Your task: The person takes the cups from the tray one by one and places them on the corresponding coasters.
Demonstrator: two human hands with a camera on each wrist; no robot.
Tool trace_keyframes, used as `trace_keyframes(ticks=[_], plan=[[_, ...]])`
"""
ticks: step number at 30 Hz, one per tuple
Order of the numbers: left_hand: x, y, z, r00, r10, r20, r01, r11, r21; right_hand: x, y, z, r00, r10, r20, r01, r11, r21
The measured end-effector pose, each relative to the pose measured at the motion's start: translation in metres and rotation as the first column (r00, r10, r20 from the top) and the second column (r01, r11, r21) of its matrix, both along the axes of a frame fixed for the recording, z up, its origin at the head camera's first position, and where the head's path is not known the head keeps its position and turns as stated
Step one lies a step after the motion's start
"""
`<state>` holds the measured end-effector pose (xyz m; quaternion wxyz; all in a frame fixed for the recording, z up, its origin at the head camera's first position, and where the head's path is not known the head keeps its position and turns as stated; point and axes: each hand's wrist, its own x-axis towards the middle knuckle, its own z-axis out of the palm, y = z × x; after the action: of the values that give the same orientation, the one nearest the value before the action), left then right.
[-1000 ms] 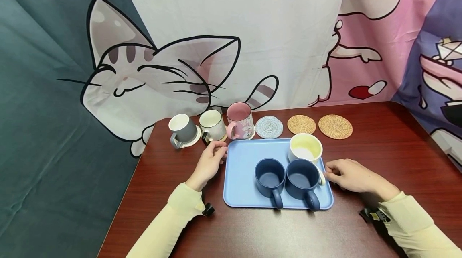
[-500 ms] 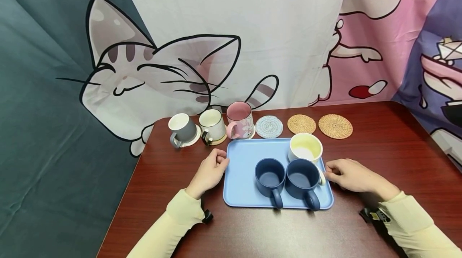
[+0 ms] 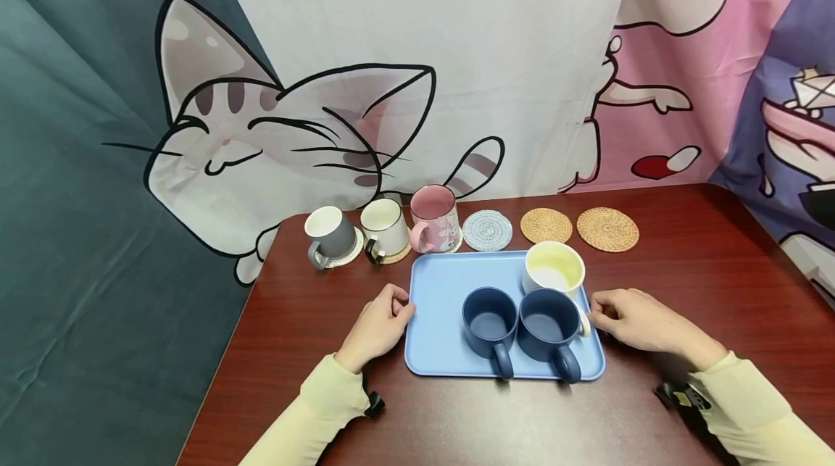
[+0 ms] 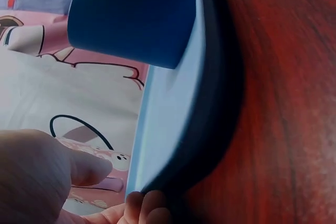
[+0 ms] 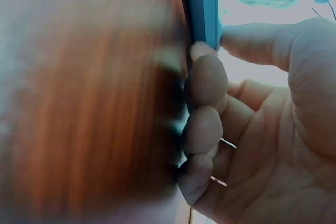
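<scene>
A light blue tray point(image 3: 433, 285) lies on the table between both hands. My left hand point(image 3: 378, 328) is at its left rim. In the left wrist view, curled fingertips point(image 4: 148, 209) meet the tray's edge, while the thumb point(image 4: 92, 169) is just above. My right hand point(image 3: 642, 321) pinches the right rim between thumb point(image 5: 257, 40) and curled index finger. On the tray stand a navy mug point(image 3: 485, 339), a second navy mug point(image 3: 544, 343) beside it, and a white mug point(image 3: 531, 281) with a yellow inside, partly hidden behind the second.
Along the back stand a grey mug point(image 3: 334, 238), a cream mug point(image 3: 388, 234) and a pink mug point(image 3: 443, 230), each on a coaster. Right of them lie a pale blue coaster point(image 3: 487, 230) and two woven tan coasters point(image 3: 607, 229). A printed curtain point(image 3: 522, 53) hangs behind the table.
My left hand has moved from the tray's upper left corner, near the cream mug, toward me along the left rim. The right hand stays at the right rim.
</scene>
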<state>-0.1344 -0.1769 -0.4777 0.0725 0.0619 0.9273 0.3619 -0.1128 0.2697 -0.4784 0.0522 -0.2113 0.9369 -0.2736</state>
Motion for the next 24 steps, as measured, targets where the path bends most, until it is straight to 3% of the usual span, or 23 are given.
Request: trace_keyframes(ticks=[5,8,11,15,24], plan=[[0.002,-0.001,-0.001,1.0,0.0,-0.013,0.0,1.0,-0.008,0.009,-0.003,0.003,0.991,-0.099,-0.088,0.097,0.995,-0.019],[0.002,-0.001,-0.001,1.0,-0.007,-0.025,0.007,1.0,-0.02,0.015,-0.006,0.006,0.986,-0.152,-0.066,0.145,0.984,-0.1],[0.0,-0.002,-0.002,0.999,-0.019,-0.028,0.018,0.999,-0.034,0.022,-0.012,0.006,0.989,-0.148,0.004,0.145,0.961,-0.236],[-0.002,-0.004,-0.005,0.999,-0.032,-0.031,0.03,0.999,-0.039,0.032,-0.019,0.005,0.992,-0.103,0.068,0.122,0.905,-0.408],[-0.008,-0.006,-0.017,0.999,-0.014,-0.049,0.012,0.999,-0.048,0.041,-0.026,-0.004,0.997,-0.054,0.052,0.073,0.857,-0.511]])
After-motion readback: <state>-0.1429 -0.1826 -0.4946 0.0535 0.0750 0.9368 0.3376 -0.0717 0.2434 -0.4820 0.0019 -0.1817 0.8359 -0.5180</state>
